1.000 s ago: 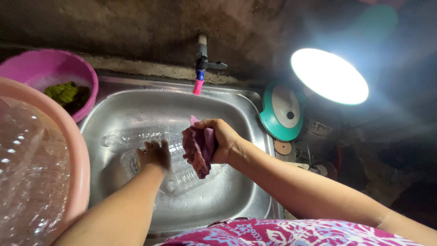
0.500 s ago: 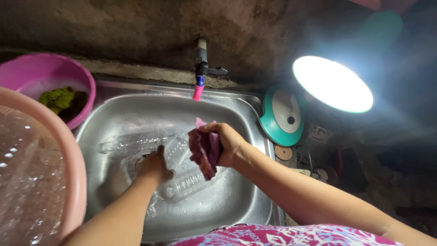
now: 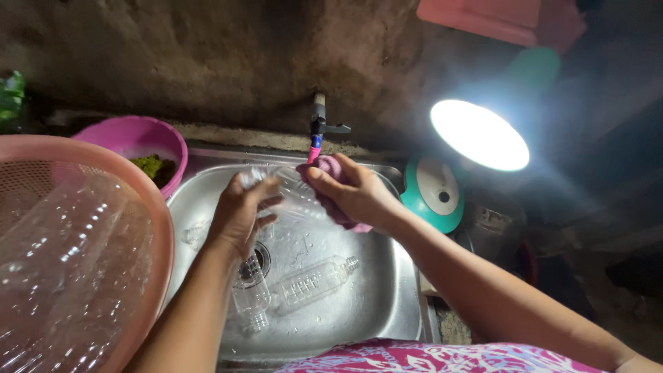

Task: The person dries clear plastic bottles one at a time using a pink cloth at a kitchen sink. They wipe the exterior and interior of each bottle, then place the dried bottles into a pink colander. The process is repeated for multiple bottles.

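My left hand grips a clear, ribbed plastic bottle, fingers curled around its body, holding it up over the stainless steel sink just under the small wall tap with the pink spout. My right hand is closed around a crumpled purple-pink cloth, with the thumb on top, and presses it against the far end of that bottle, so cloth and bottle touch right below the spout. Down in the basin lie two more clear plastic bottles: one on its side to the right of the drain, cap end pointing right, and another beside it with its neck pointing towards me, partly behind my left forearm. To the left, close to me, a large salmon-pink plastic basket holds several clear empty bottles. Beyond it a round magenta plastic bowl sits at the sink's corner with something green inside. To the right of the sink stands a teal and white round lamp base, and above it a bright round lamp head glares.
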